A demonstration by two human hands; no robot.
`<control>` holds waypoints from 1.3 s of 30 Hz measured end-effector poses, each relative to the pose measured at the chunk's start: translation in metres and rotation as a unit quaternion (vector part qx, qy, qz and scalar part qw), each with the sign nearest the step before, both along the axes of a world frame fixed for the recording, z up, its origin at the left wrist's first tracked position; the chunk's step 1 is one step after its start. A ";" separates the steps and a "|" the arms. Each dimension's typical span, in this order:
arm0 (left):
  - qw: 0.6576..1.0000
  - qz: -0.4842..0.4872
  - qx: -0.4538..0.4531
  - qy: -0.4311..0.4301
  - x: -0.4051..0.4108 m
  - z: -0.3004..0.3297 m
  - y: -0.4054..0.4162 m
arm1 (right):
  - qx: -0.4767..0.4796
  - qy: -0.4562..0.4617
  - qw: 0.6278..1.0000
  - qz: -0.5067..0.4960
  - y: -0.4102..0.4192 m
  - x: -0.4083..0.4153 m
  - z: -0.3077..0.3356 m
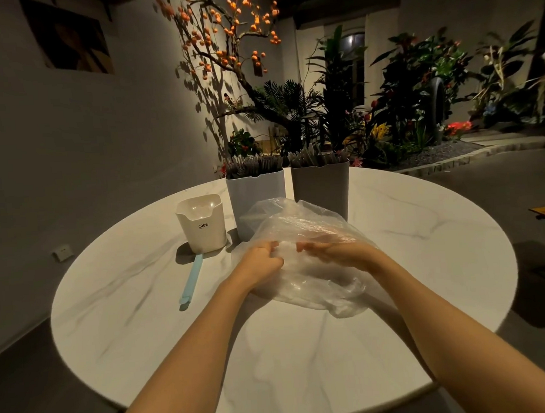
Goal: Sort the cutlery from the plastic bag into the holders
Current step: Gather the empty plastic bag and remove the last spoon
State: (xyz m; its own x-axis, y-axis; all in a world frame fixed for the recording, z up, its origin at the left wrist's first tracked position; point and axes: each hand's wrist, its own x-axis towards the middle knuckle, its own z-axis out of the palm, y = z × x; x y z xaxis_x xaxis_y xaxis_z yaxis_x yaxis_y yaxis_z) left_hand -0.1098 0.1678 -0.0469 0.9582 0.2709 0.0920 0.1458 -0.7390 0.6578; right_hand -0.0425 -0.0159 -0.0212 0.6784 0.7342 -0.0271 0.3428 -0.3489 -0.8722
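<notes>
Three holders: two tall [256, 204] [321, 189] packed with cutlery, one small cream [202, 224]; one blue utensil [192, 278] on bench [144, 307]; left hand [261, 262] grip clamped on plastic bag [306, 267]; right hand [333, 253] flat against bag, fingers straight, mid-frame.

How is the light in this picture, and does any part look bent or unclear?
Head view: a warm pool of light falls on the round table, the room around stays dim; the wide lens bows the table edge; the plastic bag shows pale glare and veils the right hand.

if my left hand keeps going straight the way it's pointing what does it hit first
Probably the clear plastic bag, which the left hand already grips; beyond it stands the white holder, though depth is unclear.
</notes>
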 end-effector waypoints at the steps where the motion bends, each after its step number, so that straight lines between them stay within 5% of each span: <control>1: 1.000 -0.001 -0.001 0.003 0.000 0.000 0.001 | -0.002 0.004 1.000 0.006 0.000 0.001 -0.001; 5: 1.000 -0.019 -0.017 -0.016 0.000 -0.003 0.005 | 0.030 0.012 0.999 0.026 0.000 -0.002 0.002; 9: 0.988 -0.058 -0.039 -0.140 -0.004 0.004 0.001 | 0.062 0.014 0.998 0.006 0.000 0.004 -0.002; 14: 0.941 -0.072 -0.070 -0.323 -0.007 0.012 -0.003 | 0.025 0.002 0.999 0.027 0.006 0.011 -0.010; 20: 0.890 -0.082 -0.140 -0.427 -0.010 0.015 -0.012 | -0.025 -0.112 0.993 0.035 0.016 0.007 -0.010; 25: 0.916 -0.085 -0.096 -0.381 -0.004 0.013 -0.006 | -0.013 -0.131 0.991 0.035 0.018 0.004 -0.014; 29: 0.950 -0.076 -0.062 -0.295 0.001 0.010 -0.001 | -0.041 -0.262 0.963 0.043 0.019 0.000 -0.010; 34: 0.958 -0.047 -0.124 -0.253 0.006 0.007 0.003 | 0.052 -0.283 0.957 0.034 0.019 0.000 -0.009; 39: 0.954 -0.035 -0.174 -0.242 0.000 0.006 -0.003 | 0.159 -0.166 0.972 0.038 0.023 -0.009 -0.005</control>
